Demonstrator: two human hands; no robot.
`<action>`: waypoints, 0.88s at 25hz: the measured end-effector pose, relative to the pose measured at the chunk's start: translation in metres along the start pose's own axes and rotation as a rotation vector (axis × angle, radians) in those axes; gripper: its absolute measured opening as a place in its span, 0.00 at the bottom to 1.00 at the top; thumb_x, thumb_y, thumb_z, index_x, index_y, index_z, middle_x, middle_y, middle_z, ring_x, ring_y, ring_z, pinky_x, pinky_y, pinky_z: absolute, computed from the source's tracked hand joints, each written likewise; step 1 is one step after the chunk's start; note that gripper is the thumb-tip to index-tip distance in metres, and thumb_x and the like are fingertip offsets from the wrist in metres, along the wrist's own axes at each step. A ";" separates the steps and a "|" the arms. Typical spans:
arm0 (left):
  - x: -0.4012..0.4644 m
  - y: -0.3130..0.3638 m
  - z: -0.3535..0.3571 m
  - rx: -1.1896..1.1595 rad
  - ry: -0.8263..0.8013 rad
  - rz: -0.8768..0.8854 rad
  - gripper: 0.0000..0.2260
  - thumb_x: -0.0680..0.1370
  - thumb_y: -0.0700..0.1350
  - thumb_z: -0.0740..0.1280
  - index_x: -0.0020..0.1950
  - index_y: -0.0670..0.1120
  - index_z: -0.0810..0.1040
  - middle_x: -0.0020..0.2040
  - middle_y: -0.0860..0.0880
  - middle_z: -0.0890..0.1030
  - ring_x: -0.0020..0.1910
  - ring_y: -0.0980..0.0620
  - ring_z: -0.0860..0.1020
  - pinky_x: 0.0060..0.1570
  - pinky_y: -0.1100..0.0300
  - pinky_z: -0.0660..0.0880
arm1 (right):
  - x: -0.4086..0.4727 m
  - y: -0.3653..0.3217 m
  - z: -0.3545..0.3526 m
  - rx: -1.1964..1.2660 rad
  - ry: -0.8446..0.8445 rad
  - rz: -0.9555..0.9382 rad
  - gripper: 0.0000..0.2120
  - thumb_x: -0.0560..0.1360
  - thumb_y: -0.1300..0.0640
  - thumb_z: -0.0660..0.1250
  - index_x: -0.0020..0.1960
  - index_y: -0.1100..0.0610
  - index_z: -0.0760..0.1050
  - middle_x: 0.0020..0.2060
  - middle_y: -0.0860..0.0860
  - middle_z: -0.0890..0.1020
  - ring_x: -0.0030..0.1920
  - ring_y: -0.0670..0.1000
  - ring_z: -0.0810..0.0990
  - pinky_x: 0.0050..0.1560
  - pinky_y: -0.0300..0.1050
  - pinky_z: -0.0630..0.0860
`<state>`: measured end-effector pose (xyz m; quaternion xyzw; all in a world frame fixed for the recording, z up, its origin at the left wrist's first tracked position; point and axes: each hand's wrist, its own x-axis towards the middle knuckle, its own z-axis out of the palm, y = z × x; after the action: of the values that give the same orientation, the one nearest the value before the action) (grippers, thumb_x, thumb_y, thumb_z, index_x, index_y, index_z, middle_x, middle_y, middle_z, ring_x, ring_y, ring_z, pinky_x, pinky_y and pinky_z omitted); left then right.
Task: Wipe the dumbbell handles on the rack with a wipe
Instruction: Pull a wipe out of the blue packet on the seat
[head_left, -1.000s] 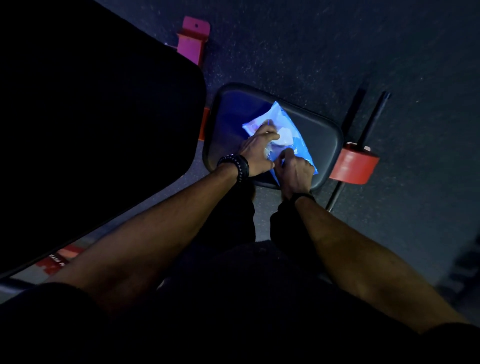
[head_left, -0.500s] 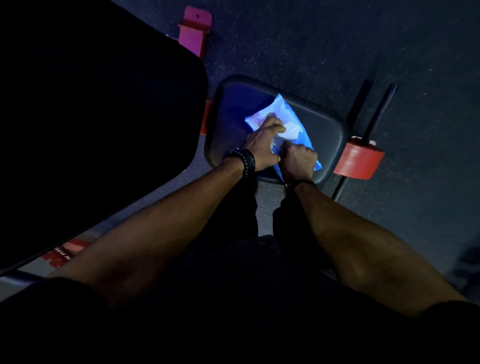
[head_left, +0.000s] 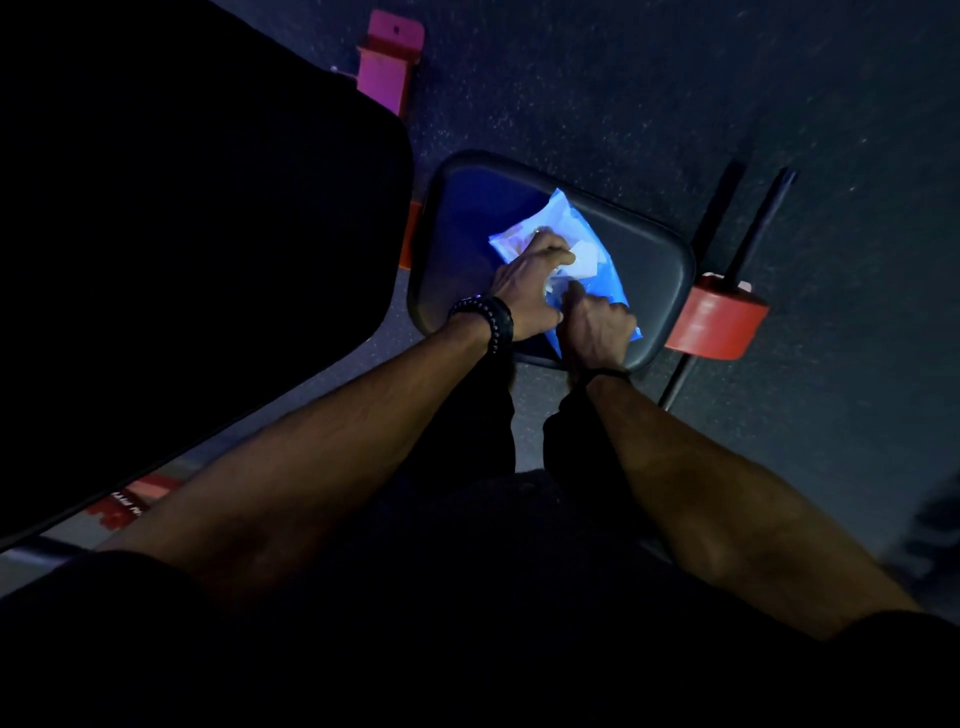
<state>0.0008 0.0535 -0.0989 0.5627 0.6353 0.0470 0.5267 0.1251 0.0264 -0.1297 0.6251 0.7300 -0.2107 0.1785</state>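
Head view, the only one I have. It is dim, so I read it with care. A blue wipe pack (head_left: 587, 249) lies on the padded seat (head_left: 654, 270), toward the seat's middle and near edge. My left hand (head_left: 524, 286), with a dark wristband (head_left: 488, 322), rests on the pack's left half, fingers curled down onto it and pinning it to the seat. My right hand (head_left: 597, 327) sits just right of the left, on the pack's near end, fingers bent over something pale at the opening; I take that pale bit to be a wipe (head_left: 582, 260) coming up through the flap, though the light is too poor to be sure. Both hands are closed on the pack or its contents, not spread flat.

Beside the seat's right edge stands a red roller (head_left: 717, 325) on a dark bar; left of the seat is a big black pad (head_left: 182, 260). No dumbbells and no rack show here.

As I judge it, the pack is light, soft and slick, so it will slide or lift unless the left hand holds it down. The wipe should be limp, damp and easy to tear: best pinched at a free corner and drawn out slowly and straight.
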 end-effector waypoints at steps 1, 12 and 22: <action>0.000 0.001 0.000 0.004 0.003 0.008 0.25 0.66 0.32 0.73 0.64 0.36 0.77 0.67 0.42 0.72 0.68 0.48 0.71 0.57 0.64 0.70 | -0.001 0.001 0.005 0.000 0.020 0.005 0.13 0.55 0.59 0.80 0.38 0.56 0.80 0.19 0.52 0.75 0.18 0.55 0.75 0.26 0.36 0.64; 0.006 0.008 0.002 0.009 -0.013 0.005 0.26 0.66 0.32 0.73 0.65 0.38 0.76 0.67 0.45 0.72 0.66 0.51 0.72 0.55 0.61 0.71 | 0.001 0.003 0.012 0.029 0.006 0.078 0.15 0.71 0.62 0.68 0.57 0.59 0.75 0.33 0.58 0.83 0.34 0.58 0.83 0.45 0.49 0.73; 0.014 0.004 0.003 -0.001 -0.037 0.010 0.26 0.66 0.33 0.74 0.64 0.36 0.77 0.66 0.43 0.72 0.65 0.48 0.74 0.58 0.55 0.75 | 0.015 0.020 -0.002 0.005 0.168 -0.069 0.12 0.51 0.62 0.76 0.29 0.55 0.75 0.17 0.51 0.72 0.18 0.53 0.71 0.31 0.38 0.69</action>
<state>0.0077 0.0639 -0.1059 0.5665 0.6225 0.0394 0.5384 0.1425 0.0426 -0.1379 0.6153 0.7631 -0.1654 0.1079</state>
